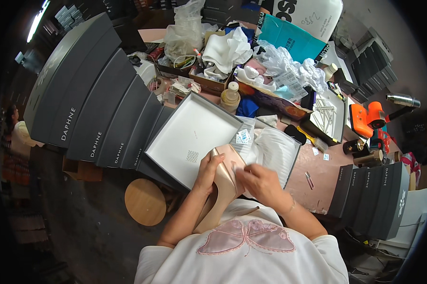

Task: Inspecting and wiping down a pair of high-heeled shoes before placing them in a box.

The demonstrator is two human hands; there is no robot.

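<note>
Beige shoe (224,182) gripped between both hands (left (207,171), right (260,182)).

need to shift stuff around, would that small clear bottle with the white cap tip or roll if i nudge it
The bottle stands upright and looks tall for its base, so a nudge near the cap would probably tip it. Its body seems round, so once down it may roll. It looks like plastic, likely light and not fragile.

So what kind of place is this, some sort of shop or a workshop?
Most likely a shoe packing or finishing workbench. Both hands, left hand and right hand, hold a beige high-heeled shoe over an open shoebox, with stacked dark shoebox lids and an orange heat gun nearby.
</note>
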